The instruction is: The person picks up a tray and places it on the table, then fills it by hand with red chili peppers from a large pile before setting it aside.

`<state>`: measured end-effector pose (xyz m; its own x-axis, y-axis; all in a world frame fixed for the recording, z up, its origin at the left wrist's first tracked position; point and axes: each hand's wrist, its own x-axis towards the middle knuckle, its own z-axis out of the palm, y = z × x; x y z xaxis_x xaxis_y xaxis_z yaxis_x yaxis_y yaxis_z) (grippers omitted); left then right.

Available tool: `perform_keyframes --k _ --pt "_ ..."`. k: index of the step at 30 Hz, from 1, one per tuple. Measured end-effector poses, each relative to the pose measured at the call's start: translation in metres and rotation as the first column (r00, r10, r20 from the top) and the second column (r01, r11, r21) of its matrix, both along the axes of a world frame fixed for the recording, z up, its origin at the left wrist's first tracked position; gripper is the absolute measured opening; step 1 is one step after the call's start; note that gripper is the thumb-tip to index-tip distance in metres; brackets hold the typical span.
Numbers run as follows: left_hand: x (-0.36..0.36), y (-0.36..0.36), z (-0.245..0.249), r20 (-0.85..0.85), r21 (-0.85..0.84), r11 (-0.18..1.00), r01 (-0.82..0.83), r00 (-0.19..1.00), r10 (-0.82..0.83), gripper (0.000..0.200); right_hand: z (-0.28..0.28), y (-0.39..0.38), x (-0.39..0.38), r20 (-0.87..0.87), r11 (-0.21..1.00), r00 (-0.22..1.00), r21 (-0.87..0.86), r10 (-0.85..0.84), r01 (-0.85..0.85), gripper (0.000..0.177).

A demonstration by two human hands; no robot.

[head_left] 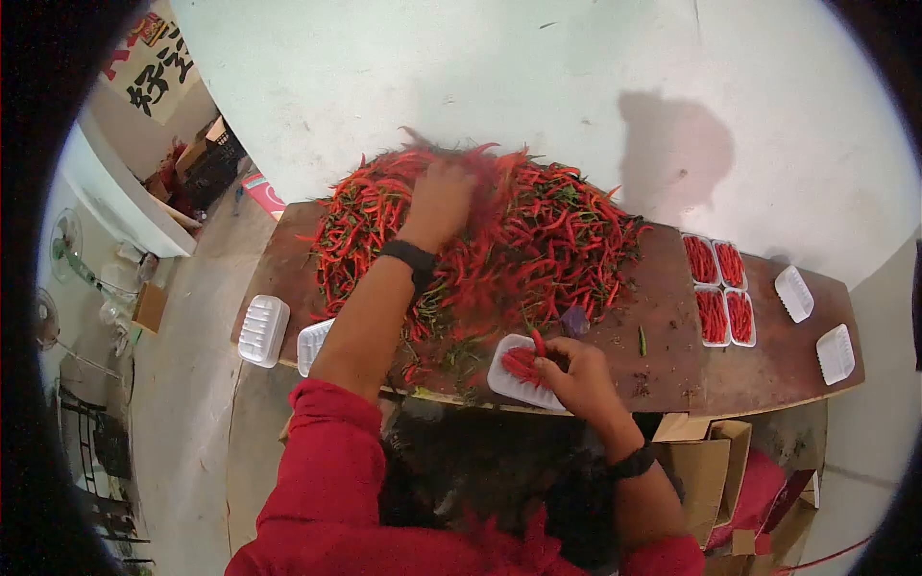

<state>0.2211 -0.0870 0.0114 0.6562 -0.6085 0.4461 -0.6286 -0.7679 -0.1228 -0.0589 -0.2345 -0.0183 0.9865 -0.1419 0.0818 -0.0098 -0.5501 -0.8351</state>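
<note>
A big heap of red chili peppers, some with green stems, is piled on the brown table against the wall. My left hand reaches into the back of the heap; its fingers are blurred and hidden among the peppers. At the front edge, my right hand pinches a red chili pepper between thumb and fingers. It hovers at the right side of a white plastic tray, where several red peppers lie.
Several white trays filled with peppers stand on the right of the brown table. Other white trays lie at the far right and left end. Cardboard boxes sit below on the right; a fan stands left.
</note>
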Motion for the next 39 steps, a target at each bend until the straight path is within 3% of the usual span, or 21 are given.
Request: perform_keyframes --k 2,4,8,11,14,17,19,24,26,27,29,30,31,32,33,35,37,38,39 --pt "-0.012 0.01 -0.003 0.015 0.016 0.999 0.046 0.999 -0.046 0.022 0.003 0.005 -0.001 0.042 1.0 0.999 -0.009 0.026 -0.026 0.024" --pt "-0.029 0.019 -0.007 0.043 0.035 0.997 0.068 0.997 -0.069 0.021 0.017 0.012 -0.004 -0.074 0.996 0.996 0.079 0.047 -0.041 0.023" --pt "-0.063 0.035 -0.022 0.071 0.056 0.986 0.157 0.984 -0.161 0.02 0.008 0.019 -0.005 0.001 0.993 0.997 0.088 0.076 -0.076 0.019" --pt "-0.081 0.047 -0.031 -0.016 0.029 0.983 0.179 0.984 -0.178 0.021 -0.001 0.023 -0.005 0.085 0.997 0.994 0.006 0.07 -0.071 0.018" --pt "-0.095 0.058 -0.037 -0.023 -0.015 0.973 0.229 0.973 -0.229 0.023 -0.004 0.025 -0.005 0.002 0.996 0.996 -0.02 0.09 -0.09 0.019" --pt "-0.106 0.067 -0.035 -0.079 -0.078 0.971 0.224 0.97 -0.23 0.026 -0.013 0.027 -0.003 0.043 0.998 0.997 -0.009 0.066 -0.066 0.021" --pt "-0.11 0.07 -0.031 -0.112 -0.098 0.981 0.169 0.977 -0.179 0.025 -0.027 0.027 0.002 0.033 0.983 0.997 0.172 0.063 -0.068 0.024" --pt "-0.097 0.085 -0.025 -0.198 -0.093 0.996 0.01 0.98 -0.028 0.021 -0.036 0.031 0.014 -0.085 0.949 0.995 0.313 0.052 -0.023 0.03" --pt "-0.079 0.095 -0.041 -0.12 -0.353 0.933 0.071 0.985 -0.12 0.017 -0.031 0.035 0.018 -0.121 0.946 0.991 0.324 0.056 -0.014 0.031" --pt "-0.083 0.095 -0.033 -0.12 -0.35 0.934 0.071 0.986 -0.12 0.017 -0.03 0.036 0.021 -0.154 0.947 0.985 0.32 0.071 -0.018 0.032" --pt "-0.099 0.097 -0.007 -0.527 -0.549 0.807 -0.217 0.839 -0.133 0.017 -0.023 0.041 0.024 -0.187 0.947 0.978 0.322 0.087 -0.023 0.033" --pt "-0.103 0.097 -0.006 -0.529 -0.545 0.81 -0.218 0.838 -0.13 0.017 -0.015 0.045 0.023 -0.187 0.909 0.976 0.416 0.112 -0.024 0.032" --pt "-0.107 0.097 -0.007 -0.617 -0.714 0.634 -0.296 0.695 -0.37 0.018 -0.011 0.049 0.024 -0.184 0.862 0.973 0.506 0.136 -0.025 0.031" --pt "-0.113 0.097 -0.007 -0.596 -0.803 0.426 -0.417 0.525 -0.608 0.019 -0.013 0.051 0.027 -0.184 0.859 0.973 0.511 0.137 -0.025 0.031" --pt "-0.122 0.095 -0.006 -0.599 -0.8 0.43 -0.418 0.525 -0.605 0.019 -0.017 0.053 0.03 -0.182 0.849 0.974 0.528 0.132 -0.017 0.029" --pt "-0.145 0.089 -0.005 -0.52 -0.744 0.237 -0.625 0.319 -0.792 0.022 -0.022 0.057 0.035 -0.181 0.838 0.975 0.546 0.127 -0.008 0.028" --pt "-0.156 0.085 -0.015 -0.522 -0.736 0.249 -0.63 0.293 -0.801 0.023 -0.023 0.064 0.039 -0.182 0.584 0.971 0.81 0.156 0.058 0.019" --pt "-0.162 0.083 -0.019 -0.484 -0.727 0.225 -0.649 0.251 -0.838 0.022 -0.022 0.067 0.041 -0.185 0.584 0.97 0.809 0.155 0.061 0.019" --pt "-0.168 0.081 -0.023 -0.441 -0.715 0.201 -0.67 0.208 -0.873 0.021 -0.019 0.069 0.043 -0.164 0.497 0.976 0.865 0.143 0.073 0.019"
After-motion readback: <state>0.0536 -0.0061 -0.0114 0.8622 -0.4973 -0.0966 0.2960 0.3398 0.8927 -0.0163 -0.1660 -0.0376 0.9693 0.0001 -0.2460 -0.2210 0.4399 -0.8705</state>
